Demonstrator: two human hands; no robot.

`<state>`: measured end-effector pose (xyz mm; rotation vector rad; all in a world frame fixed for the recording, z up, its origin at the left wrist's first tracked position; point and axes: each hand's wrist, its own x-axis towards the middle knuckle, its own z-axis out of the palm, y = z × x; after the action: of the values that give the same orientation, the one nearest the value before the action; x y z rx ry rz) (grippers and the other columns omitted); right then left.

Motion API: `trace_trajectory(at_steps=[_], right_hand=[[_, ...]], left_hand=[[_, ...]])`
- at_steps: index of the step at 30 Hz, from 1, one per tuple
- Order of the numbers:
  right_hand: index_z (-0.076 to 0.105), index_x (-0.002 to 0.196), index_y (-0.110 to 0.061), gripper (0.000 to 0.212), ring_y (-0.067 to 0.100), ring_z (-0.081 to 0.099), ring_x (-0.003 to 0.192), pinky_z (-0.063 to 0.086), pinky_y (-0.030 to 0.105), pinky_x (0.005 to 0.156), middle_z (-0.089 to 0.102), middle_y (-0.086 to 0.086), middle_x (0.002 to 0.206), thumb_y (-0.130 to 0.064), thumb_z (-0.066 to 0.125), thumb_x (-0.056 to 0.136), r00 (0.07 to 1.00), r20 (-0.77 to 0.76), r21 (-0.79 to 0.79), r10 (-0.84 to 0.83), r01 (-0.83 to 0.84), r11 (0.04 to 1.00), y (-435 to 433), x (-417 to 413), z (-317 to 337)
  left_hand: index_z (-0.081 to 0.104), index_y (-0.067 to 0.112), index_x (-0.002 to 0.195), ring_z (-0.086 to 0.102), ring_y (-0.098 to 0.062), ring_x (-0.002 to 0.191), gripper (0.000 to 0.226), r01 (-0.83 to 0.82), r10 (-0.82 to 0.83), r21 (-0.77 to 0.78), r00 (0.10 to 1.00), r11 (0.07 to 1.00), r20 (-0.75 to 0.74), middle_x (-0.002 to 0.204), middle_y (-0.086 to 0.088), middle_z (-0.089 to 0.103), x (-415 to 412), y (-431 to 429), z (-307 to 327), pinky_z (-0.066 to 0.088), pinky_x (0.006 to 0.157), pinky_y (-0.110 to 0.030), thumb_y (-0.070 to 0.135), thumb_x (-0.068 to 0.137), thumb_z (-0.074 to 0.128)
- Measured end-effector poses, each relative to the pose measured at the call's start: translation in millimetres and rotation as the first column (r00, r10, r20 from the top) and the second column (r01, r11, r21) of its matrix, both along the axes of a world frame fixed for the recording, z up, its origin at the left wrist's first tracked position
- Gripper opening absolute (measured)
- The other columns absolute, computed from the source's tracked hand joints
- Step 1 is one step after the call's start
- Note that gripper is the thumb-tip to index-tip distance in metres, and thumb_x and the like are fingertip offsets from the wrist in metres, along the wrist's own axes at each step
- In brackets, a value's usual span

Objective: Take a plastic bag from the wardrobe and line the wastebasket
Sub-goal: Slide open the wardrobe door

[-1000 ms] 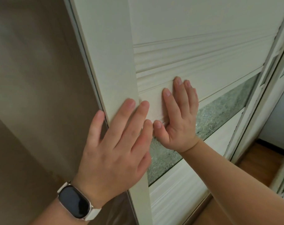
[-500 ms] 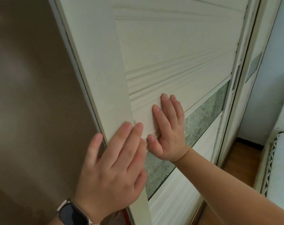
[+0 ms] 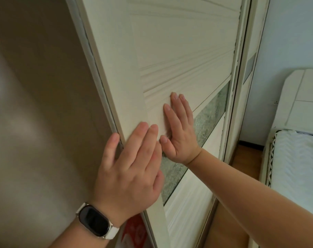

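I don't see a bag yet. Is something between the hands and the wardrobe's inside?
Yes: the wardrobe's sliding door. The left hand and right hand press flat on it near its left edge. No bag is clearly visible; only a red thing shows low behind the door.

Your left hand (image 3: 132, 169) covers the door's edge at 7 o'clock, so you cannot tell whether its thumb hooks behind the wardrobe door (image 3: 179, 59) or only lies beside it. Both palms are hidden against the door, and your right hand (image 3: 179, 133) also covers part of the glass strip (image 3: 211, 111). At 9 o'clock the wardrobe interior (image 3: 35, 104) is a brown blur, nothing in it readable. At 6 o'clock a red and white thing (image 3: 134, 230) shows under your left wrist, mostly hidden by the wrist and the door, its print unreadable. The door runs off the top edge. At 3 o'clock the bed (image 3: 299, 167) is cut by the right edge
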<state>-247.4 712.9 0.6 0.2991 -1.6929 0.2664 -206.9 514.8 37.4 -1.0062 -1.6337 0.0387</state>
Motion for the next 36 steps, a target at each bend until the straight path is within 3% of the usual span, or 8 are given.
trace_trajectory(at_steps=[9,25,36], right_hand=[[0.038,0.141,-0.002,0.065,0.053,0.039,0.135,0.034,0.068,0.105,0.035,0.028,0.147,-0.049,0.025,0.099,1.0,0.021,-0.002,-0.021,0.021,1.0,22.8,-4.9,1.3],[0.04,0.14,-0.004,0.065,0.052,0.038,0.136,0.034,0.068,0.105,0.033,0.021,0.15,-0.052,0.024,0.099,1.0,-0.009,-0.017,-0.01,0.009,1.0,104.1,-36.2,-0.2],[0.038,0.139,-0.004,0.064,0.054,0.04,0.134,0.033,0.069,0.104,0.037,0.028,0.145,-0.052,0.025,0.099,1.0,0.023,-0.04,-0.002,0.003,0.999,169.0,-56.9,1.3]], left_hand=[[0.07,0.013,0.105,0.04,-0.024,0.135,0.032,-0.001,0.002,0.025,1.0,1.0,-0.013,0.134,-0.006,0.062,-8.1,26.6,-3.0,0.019,0.112,-0.051,0.029,0.081,0.054],[0.068,0.014,0.095,0.04,-0.027,0.134,0.025,0.034,-0.033,0.014,0.998,0.999,-0.048,0.131,-0.007,0.064,-41.1,106.2,-5.8,0.021,0.109,-0.054,0.03,0.08,0.056],[0.068,0.014,0.098,0.043,-0.027,0.133,0.026,0.046,-0.046,0.016,0.999,0.999,-0.027,0.133,-0.008,0.063,-61.9,172.0,-4.8,0.022,0.109,-0.054,0.029,0.081,0.056]])
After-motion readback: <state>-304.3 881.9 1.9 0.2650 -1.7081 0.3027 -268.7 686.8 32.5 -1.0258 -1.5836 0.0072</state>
